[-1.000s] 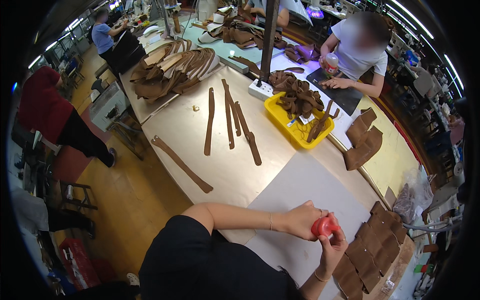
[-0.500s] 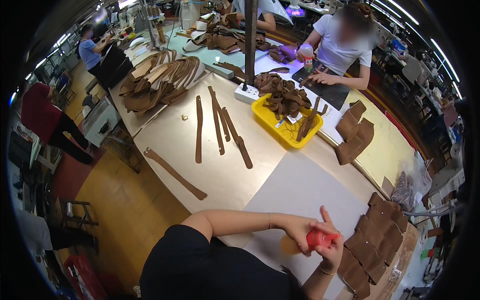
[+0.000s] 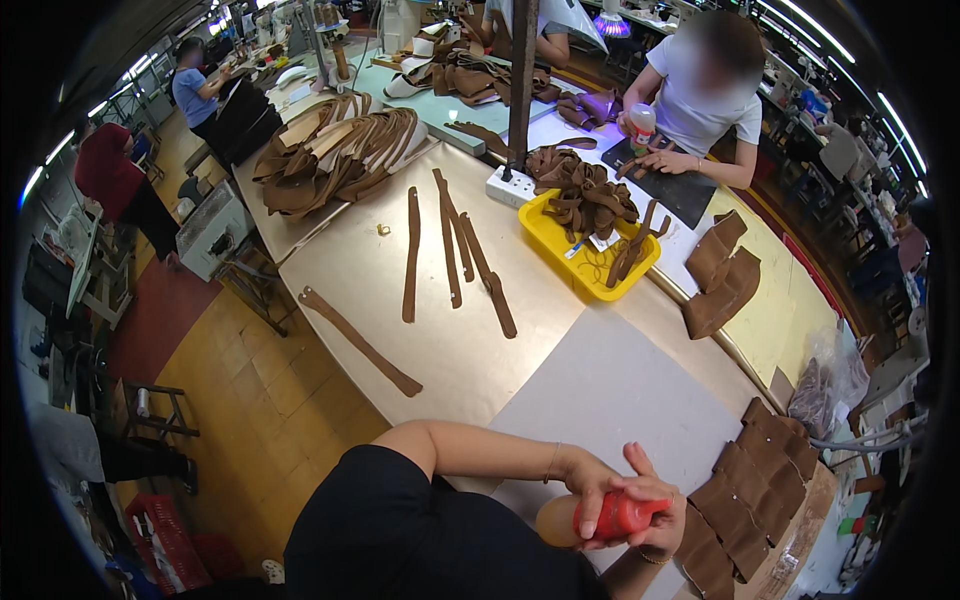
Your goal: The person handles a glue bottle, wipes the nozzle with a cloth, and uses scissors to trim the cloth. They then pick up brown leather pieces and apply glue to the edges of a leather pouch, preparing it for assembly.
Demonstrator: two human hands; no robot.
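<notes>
Both my hands meet at the lower edge over a pale grey sheet (image 3: 620,400) on the table. My left hand (image 3: 590,485) grips the body of a squeeze bottle (image 3: 600,518) with amber liquid and a red cap end. My right hand (image 3: 655,500) wraps the red cap, thumb sticking up. The bottle lies nearly sideways between them. Just right of my hands lie several overlapping brown leather pieces (image 3: 750,480).
Long brown leather straps (image 3: 450,240) lie on the tan table; one strap (image 3: 360,340) runs along its left edge. A yellow tray (image 3: 560,235) holds leather scraps beside a white power strip (image 3: 510,185) and a pole (image 3: 520,80). A seated person (image 3: 700,100) works across the table.
My view has dropped and shifted so my hands sit lower in the frame. The bottle has turned more sideways, with my right hand closing around its red cap.
</notes>
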